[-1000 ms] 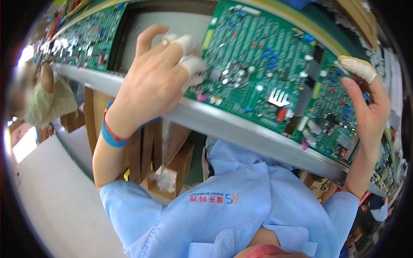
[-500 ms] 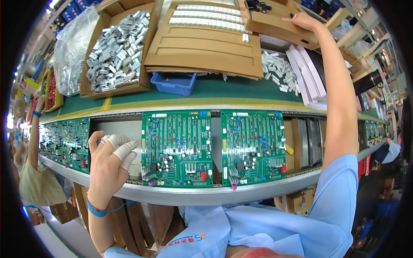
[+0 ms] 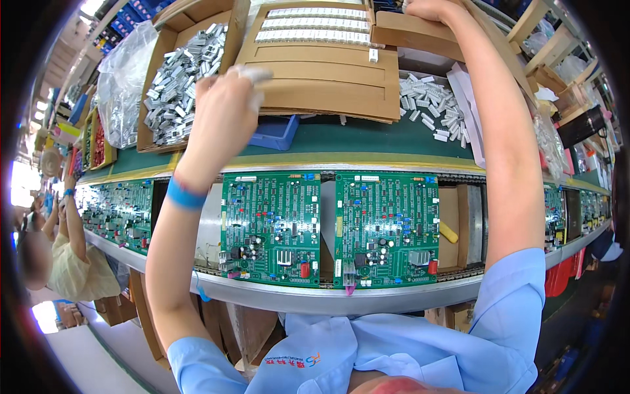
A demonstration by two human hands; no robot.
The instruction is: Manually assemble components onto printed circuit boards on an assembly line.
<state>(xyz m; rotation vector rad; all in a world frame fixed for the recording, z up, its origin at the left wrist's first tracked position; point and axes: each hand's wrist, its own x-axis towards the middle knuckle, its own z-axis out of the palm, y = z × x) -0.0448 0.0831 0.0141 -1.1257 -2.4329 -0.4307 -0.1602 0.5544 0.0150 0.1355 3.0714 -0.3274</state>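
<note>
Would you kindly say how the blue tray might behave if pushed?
The blue tray is probably stiff, since its visible walls look straight. It would likely slide rather than roll, given its boxy shape. Being low, it seems unlikely to tip.

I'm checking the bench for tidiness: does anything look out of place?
One white block sits alone on the cardboard sheet, below the rows of white blocks; it looks odd because those are neatly lined up.

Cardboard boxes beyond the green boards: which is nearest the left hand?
The left box, heaped with silver pieces; the right box is by the right hand.
</note>
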